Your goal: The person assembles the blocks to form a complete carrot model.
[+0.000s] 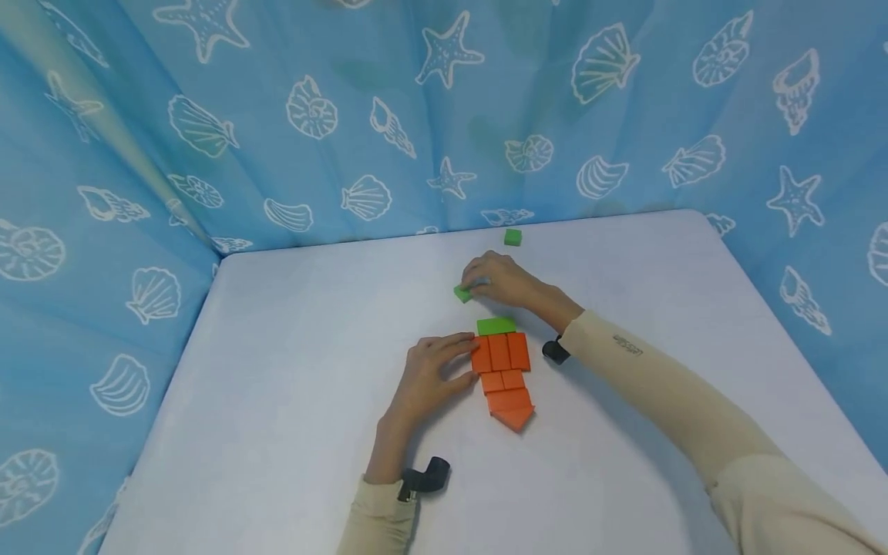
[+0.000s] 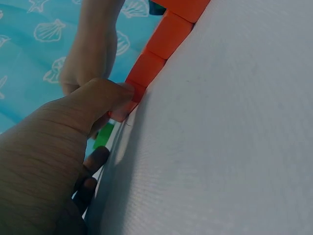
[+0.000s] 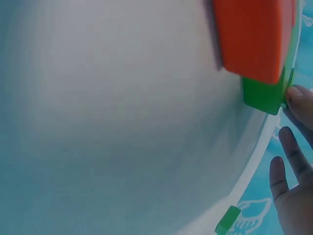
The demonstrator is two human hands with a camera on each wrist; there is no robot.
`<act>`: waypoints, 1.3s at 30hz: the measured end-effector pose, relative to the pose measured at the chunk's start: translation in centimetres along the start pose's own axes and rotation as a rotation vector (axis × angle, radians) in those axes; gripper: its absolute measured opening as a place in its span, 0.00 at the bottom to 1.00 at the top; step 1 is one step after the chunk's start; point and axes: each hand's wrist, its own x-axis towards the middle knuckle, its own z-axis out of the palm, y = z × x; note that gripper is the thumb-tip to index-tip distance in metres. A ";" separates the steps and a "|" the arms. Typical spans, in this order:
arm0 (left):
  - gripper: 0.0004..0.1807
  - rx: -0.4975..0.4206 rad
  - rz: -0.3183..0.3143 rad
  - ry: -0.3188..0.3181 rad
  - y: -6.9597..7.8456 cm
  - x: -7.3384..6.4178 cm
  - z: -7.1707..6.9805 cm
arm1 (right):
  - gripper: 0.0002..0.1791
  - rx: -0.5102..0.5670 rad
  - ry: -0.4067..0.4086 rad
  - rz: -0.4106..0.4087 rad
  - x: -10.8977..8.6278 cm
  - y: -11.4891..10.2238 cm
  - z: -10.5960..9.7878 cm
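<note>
On the white table lies a row of orange blocks [image 1: 499,352], arranged with smaller orange pieces below and a pointed orange piece [image 1: 514,418] at the near end. A long green block [image 1: 496,326] borders their far side. My left hand [image 1: 430,378] rests at the left edge of the orange blocks, thumb and fingertips touching them. Beyond the arrangement, my right hand [image 1: 502,279] pinches a small green block [image 1: 462,294] close to the tabletop. Its fingers partly cover that block. In the right wrist view, the thumb [image 3: 299,100] shows beside green.
Another small green block [image 1: 512,237] lies near the table's far edge. A blue curtain [image 1: 388,185] with white shell prints hangs behind and beside the white table [image 1: 291,370]. Each wrist carries a black camera, such as the left camera [image 1: 435,475].
</note>
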 end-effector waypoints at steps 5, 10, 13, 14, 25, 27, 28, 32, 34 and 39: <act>0.25 0.007 -0.009 -0.017 -0.1 0.2 -0.2 | 0.13 0.018 -0.049 0.039 -0.8 -0.8 -0.2; 0.25 -0.003 -0.018 -0.024 -0.1 0.1 0.0 | 0.13 0.017 -0.080 0.051 -1.7 -0.8 0.1; 0.26 -0.003 -0.021 -0.023 -0.2 0.1 0.1 | 0.14 0.017 -0.098 0.036 -2.1 -1.0 0.1; 0.26 0.000 -0.022 -0.022 -0.2 0.1 0.1 | 0.14 0.013 -0.103 0.028 -2.2 -1.0 0.1; 0.26 0.013 -0.034 -0.030 -0.2 0.1 0.0 | 0.15 0.012 -0.119 -0.031 -3.3 -1.2 0.2; 0.26 0.005 -0.026 -0.028 -0.2 0.1 0.1 | 0.14 0.022 -0.110 -0.055 -3.5 -1.1 0.1; 0.26 0.002 -0.020 -0.028 -0.3 0.1 0.1 | 0.14 0.025 -0.094 -0.066 -3.6 -1.0 -0.1; 0.25 0.005 -0.002 -0.025 -0.3 0.4 0.2 | 0.13 0.068 0.029 -0.017 -4.1 -0.3 -1.4; 0.26 0.011 -0.001 -0.021 -0.3 0.5 0.1 | 0.13 0.070 0.099 0.046 -4.1 0.3 -2.1; 0.26 0.009 -0.032 -0.033 -0.3 0.1 0.2 | 0.16 -0.036 0.189 0.225 -3.6 3.1 -2.8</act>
